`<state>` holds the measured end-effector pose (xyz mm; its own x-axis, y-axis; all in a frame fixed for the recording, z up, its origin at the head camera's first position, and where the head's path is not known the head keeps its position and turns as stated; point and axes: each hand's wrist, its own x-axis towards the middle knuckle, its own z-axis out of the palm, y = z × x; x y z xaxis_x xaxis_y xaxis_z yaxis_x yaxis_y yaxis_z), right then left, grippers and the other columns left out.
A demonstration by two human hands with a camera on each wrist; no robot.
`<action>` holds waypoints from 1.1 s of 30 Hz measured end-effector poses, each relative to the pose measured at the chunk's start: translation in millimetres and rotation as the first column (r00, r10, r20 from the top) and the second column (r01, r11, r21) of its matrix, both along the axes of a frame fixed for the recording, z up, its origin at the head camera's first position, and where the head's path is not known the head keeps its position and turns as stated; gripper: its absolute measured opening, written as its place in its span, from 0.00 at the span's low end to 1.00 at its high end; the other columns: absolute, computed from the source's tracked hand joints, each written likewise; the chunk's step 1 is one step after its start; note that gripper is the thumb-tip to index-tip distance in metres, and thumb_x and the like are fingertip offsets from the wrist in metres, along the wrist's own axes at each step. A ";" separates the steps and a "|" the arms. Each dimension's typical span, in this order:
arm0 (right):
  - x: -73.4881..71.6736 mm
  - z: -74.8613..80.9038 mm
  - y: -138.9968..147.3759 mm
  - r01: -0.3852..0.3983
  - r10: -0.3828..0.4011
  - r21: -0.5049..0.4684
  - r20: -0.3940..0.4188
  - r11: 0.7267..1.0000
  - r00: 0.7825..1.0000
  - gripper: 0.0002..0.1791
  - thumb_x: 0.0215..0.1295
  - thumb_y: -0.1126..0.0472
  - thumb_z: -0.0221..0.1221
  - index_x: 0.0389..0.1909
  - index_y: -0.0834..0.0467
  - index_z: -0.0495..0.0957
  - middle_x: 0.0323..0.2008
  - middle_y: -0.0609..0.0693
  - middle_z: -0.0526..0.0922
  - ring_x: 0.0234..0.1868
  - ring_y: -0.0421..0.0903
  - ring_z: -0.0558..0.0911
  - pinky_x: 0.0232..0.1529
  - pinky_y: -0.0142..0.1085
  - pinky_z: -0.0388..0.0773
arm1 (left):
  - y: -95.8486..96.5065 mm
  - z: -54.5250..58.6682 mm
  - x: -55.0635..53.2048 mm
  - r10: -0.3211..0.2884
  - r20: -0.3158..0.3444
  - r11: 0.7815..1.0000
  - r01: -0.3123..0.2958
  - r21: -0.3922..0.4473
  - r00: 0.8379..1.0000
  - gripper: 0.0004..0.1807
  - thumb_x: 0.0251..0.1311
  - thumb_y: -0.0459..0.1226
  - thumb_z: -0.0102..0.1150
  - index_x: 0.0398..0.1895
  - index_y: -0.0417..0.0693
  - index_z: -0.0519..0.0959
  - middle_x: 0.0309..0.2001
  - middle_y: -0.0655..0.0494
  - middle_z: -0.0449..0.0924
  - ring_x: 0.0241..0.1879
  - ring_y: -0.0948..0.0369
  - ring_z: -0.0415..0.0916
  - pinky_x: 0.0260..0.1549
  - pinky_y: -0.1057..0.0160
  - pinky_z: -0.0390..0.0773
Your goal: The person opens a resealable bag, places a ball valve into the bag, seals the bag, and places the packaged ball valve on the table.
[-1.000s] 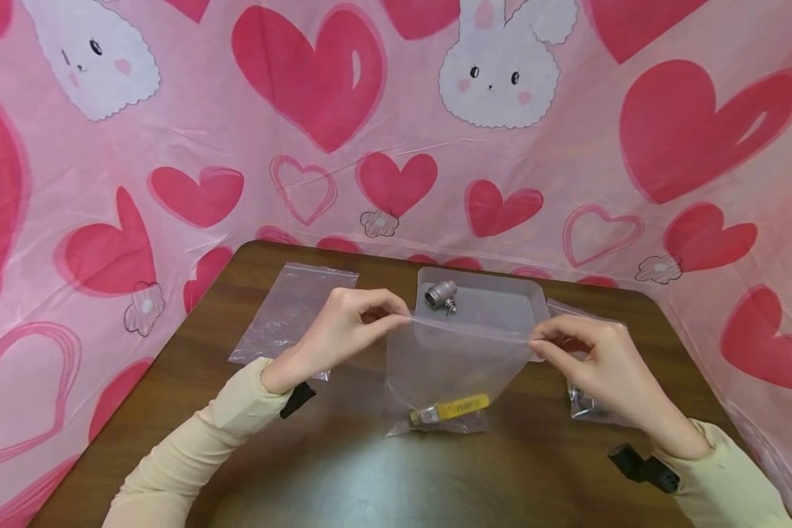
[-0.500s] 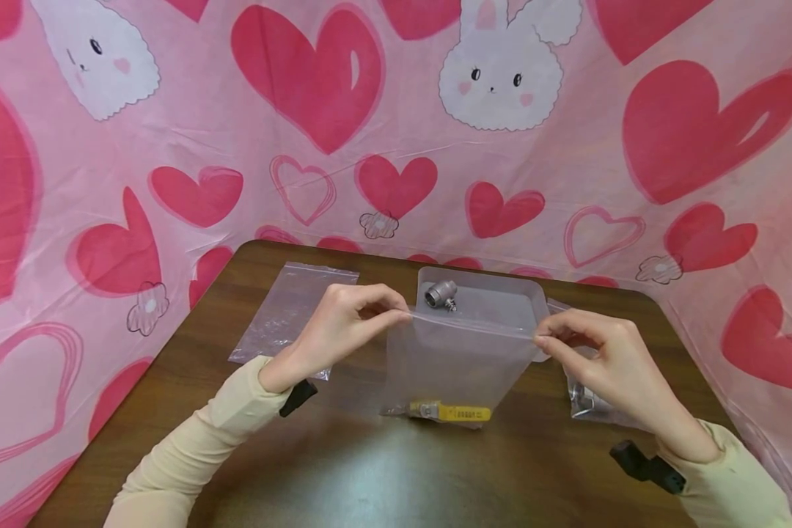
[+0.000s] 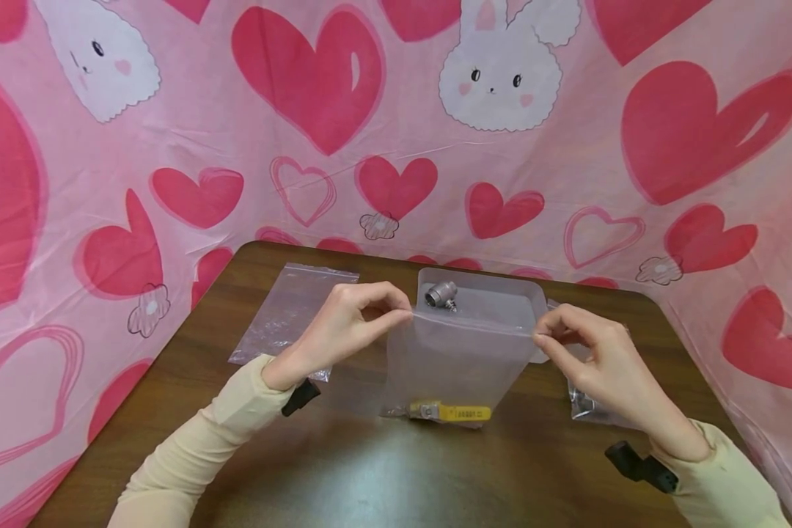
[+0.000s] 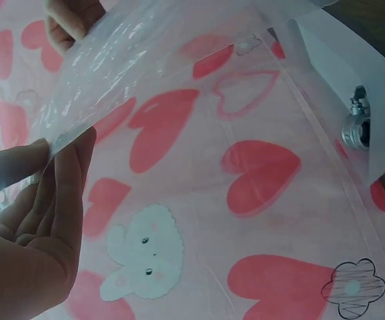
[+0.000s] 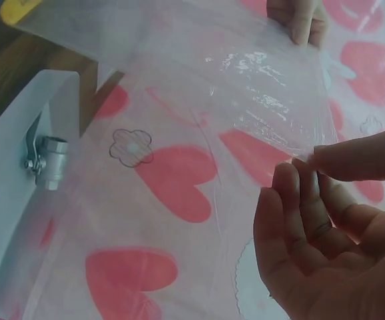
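A clear zip-lock bag (image 3: 458, 359) hangs between my hands, its top edge stretched level. My left hand (image 3: 353, 323) pinches the top left corner between thumb and fingers. At the top right corner, my right hand (image 3: 597, 359) pinches the bag the same way. Low inside the bag lies a ball valve (image 3: 452, 412) with a yellow lever handle. In the left wrist view, the left hand (image 4: 42, 200) grips the film's edge. The right wrist view has the right thumb and fingers (image 5: 300, 193) pinching the other corner, with the yellow handle (image 5: 19, 10) at the top left.
Behind the bag stands a translucent tray (image 3: 501, 301) holding a metal valve fitting (image 3: 441, 295). A flat zip-lock bag (image 3: 290, 304) lies at the left of the brown table (image 3: 343, 469). Partly behind the right hand, another bag (image 3: 587, 407) contains metal parts. Heart-patterned cloth surrounds the table.
The bag's lower end has swung and straightened, and the valve now lies nearly level along its bottom. Its top edge has risen slightly. Both hands keep their pinch.
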<state>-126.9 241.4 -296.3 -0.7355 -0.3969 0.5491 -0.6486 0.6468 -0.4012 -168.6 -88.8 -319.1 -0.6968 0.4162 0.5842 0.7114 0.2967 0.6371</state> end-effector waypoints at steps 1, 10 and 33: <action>-0.6 -0.5 -0.3 -0.009 0.009 0.001 0.004 1.000 1.000 0.17 0.53 0.74 0.69 0.32 0.48 0.78 0.30 0.36 0.80 0.31 0.28 0.78 0.37 0.17 0.77 | 0.4 -0.4 -0.8 0.001 0.013 1.000 -0.001 -0.002 1.000 0.04 0.56 0.34 0.70 0.34 0.51 0.84 0.31 0.60 0.84 0.29 0.68 0.77 0.32 0.70 0.81; -3.8 -3.5 -10.6 -0.049 0.049 -0.035 0.010 0.998 0.999 0.17 0.53 0.75 0.68 0.38 0.53 0.79 0.30 0.40 0.81 0.33 0.29 0.79 0.39 0.17 0.76 | 6.6 -4.4 -4.5 0.008 0.050 1.000 -0.008 -0.006 0.999 0.05 0.61 0.34 0.66 0.38 0.48 0.80 0.32 0.57 0.85 0.31 0.67 0.80 0.32 0.70 0.81; -6.6 -6.5 -18.6 0.003 -0.003 -0.013 -0.004 1.000 1.000 0.14 0.56 0.72 0.68 0.34 0.48 0.80 0.29 0.38 0.79 0.32 0.29 0.74 0.32 0.21 0.70 | 16.5 -4.4 -7.7 -0.008 -0.011 1.000 0.008 0.003 1.000 0.02 0.60 0.35 0.67 0.34 0.48 0.83 0.30 0.60 0.83 0.27 0.69 0.72 0.27 0.72 0.72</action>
<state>-133.6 222.8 -302.9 -0.7342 -0.3877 0.5574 -0.6486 0.6432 -0.4070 -176.2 -72.3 -323.6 -0.6870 0.4202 0.5929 0.7206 0.2888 0.6303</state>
